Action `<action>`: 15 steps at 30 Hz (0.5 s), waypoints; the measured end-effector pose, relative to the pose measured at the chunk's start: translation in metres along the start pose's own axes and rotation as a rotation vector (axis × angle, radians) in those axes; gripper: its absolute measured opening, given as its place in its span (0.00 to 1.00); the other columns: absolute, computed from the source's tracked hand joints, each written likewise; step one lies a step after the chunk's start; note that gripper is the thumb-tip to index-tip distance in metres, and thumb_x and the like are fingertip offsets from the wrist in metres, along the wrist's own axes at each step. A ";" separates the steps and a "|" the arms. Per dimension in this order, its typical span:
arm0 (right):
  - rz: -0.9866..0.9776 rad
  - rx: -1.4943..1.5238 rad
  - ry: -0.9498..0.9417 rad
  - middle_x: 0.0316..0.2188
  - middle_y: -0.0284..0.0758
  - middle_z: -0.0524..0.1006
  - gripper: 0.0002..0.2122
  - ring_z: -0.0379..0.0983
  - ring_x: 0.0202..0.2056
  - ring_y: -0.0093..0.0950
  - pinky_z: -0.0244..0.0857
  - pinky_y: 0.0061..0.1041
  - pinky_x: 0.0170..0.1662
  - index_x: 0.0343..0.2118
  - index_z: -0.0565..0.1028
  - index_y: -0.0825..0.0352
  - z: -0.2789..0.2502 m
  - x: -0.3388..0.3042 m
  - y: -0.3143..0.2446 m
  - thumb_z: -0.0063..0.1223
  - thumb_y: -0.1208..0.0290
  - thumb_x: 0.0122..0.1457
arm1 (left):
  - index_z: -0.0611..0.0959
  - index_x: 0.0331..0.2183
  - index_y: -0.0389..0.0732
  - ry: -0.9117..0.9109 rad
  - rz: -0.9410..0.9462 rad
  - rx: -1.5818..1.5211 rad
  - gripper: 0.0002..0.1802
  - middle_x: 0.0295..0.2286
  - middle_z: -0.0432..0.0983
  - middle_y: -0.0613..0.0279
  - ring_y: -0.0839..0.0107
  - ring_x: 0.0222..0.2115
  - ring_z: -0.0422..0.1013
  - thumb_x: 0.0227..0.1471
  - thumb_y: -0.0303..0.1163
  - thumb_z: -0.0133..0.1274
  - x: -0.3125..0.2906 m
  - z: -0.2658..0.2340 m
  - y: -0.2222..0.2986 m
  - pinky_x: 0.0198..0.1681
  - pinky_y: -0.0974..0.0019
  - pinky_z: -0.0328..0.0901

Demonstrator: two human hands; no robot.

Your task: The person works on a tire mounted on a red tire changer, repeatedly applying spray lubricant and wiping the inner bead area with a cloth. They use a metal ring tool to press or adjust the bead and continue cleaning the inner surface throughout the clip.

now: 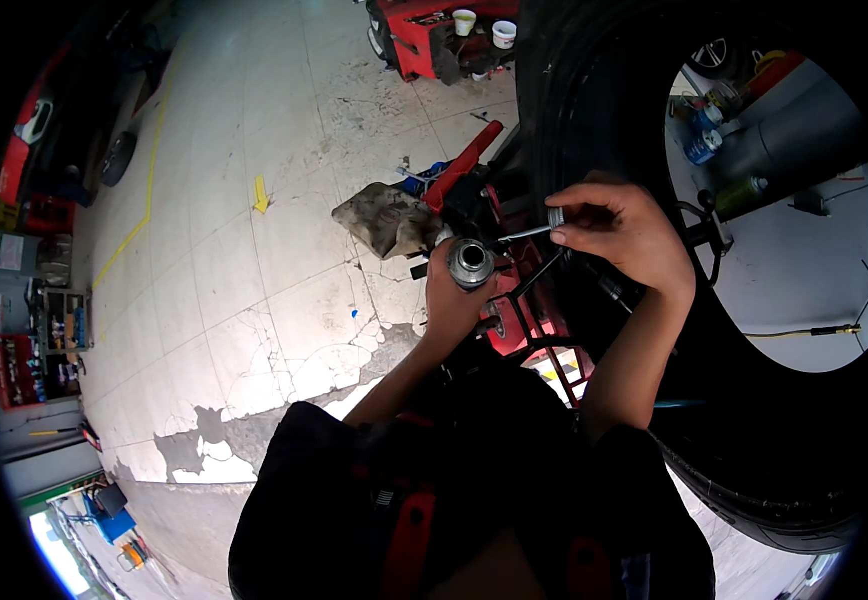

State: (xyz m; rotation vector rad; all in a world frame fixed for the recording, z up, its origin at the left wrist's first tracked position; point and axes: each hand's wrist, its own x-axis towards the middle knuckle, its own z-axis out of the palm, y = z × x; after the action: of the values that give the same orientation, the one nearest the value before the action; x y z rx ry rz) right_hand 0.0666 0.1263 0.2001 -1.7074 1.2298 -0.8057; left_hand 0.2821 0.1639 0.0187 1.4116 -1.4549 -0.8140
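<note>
My left hand (451,318) is wrapped round a small metal can (471,263), whose round neck is uncapped and faces up. My right hand (629,228) pinches a small ridged cap (556,217) between thumb and fingers. From the cap a thin pale rod (526,234) points left toward the can, apart from its mouth; whether its tip carries a brush is too dark to tell. Just right of my right hand stands a large black tyre (754,520). A stained, crumpled rag (382,217) lies beyond my left hand.
Red machine parts (466,165) and dark metal arms stand beyond and below my hands. A red cart (424,45) at the far side carries white cups (504,35). A yellow arrow (261,195) marks the worn tiled floor. Shelves (64,320) line the left wall.
</note>
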 end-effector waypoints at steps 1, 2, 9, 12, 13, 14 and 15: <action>0.011 -0.031 -0.035 0.28 0.34 0.76 0.14 0.74 0.30 0.22 0.67 0.21 0.33 0.39 0.79 0.70 0.008 0.004 0.000 0.65 0.76 0.47 | 0.68 0.50 0.37 -0.016 -0.007 -0.016 0.38 0.42 0.73 0.52 0.60 0.44 0.71 0.36 0.29 0.67 0.001 -0.002 0.002 0.47 0.61 0.65; 0.040 -0.078 -0.079 0.28 0.36 0.76 0.14 0.75 0.29 0.23 0.67 0.21 0.33 0.38 0.79 0.70 0.014 0.008 -0.005 0.65 0.76 0.47 | 0.68 0.49 0.37 -0.034 -0.014 -0.034 0.37 0.41 0.73 0.52 0.60 0.43 0.71 0.36 0.29 0.67 0.001 -0.003 0.003 0.47 0.62 0.65; -0.032 -0.371 -0.174 0.34 0.40 0.76 0.15 0.74 0.37 0.35 0.67 0.30 0.43 0.39 0.79 0.69 0.054 0.025 0.016 0.64 0.75 0.45 | 0.68 0.49 0.37 -0.256 -0.058 -0.062 0.39 0.39 0.74 0.50 0.60 0.41 0.73 0.35 0.34 0.68 0.012 -0.028 0.018 0.45 0.61 0.67; -0.180 -0.339 -0.190 0.38 0.41 0.76 0.16 0.72 0.43 0.37 0.65 0.32 0.48 0.41 0.78 0.67 0.074 0.024 0.014 0.62 0.75 0.46 | 0.67 0.49 0.34 -0.357 0.003 0.099 0.40 0.39 0.74 0.50 0.62 0.41 0.73 0.36 0.35 0.68 0.030 -0.051 0.037 0.44 0.62 0.66; -0.192 -0.327 -0.196 0.40 0.40 0.75 0.16 0.72 0.44 0.38 0.64 0.33 0.48 0.42 0.78 0.66 0.081 0.024 0.014 0.62 0.75 0.47 | 0.68 0.49 0.34 -0.436 -0.023 -0.024 0.38 0.39 0.74 0.54 0.66 0.40 0.72 0.37 0.33 0.67 0.037 -0.059 0.030 0.45 0.64 0.66; -0.245 -0.260 -0.201 0.40 0.40 0.75 0.16 0.72 0.45 0.38 0.64 0.33 0.49 0.42 0.78 0.66 0.083 0.024 0.002 0.61 0.76 0.47 | 0.70 0.47 0.34 -0.512 -0.053 -0.289 0.36 0.39 0.74 0.55 0.67 0.40 0.72 0.36 0.33 0.67 0.040 -0.076 0.038 0.44 0.67 0.66; -0.290 -0.204 -0.195 0.41 0.40 0.75 0.16 0.72 0.45 0.38 0.64 0.32 0.49 0.42 0.77 0.67 0.082 0.022 -0.007 0.60 0.77 0.47 | 0.70 0.48 0.34 -0.581 -0.098 -0.388 0.35 0.41 0.73 0.59 0.71 0.41 0.71 0.36 0.30 0.65 0.042 -0.088 0.045 0.46 0.67 0.64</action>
State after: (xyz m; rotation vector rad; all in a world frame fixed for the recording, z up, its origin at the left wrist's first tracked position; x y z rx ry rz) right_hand 0.1471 0.1283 0.1722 -2.1109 0.9713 -0.6772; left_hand 0.3504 0.1402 0.0988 0.9944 -1.5374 -1.5691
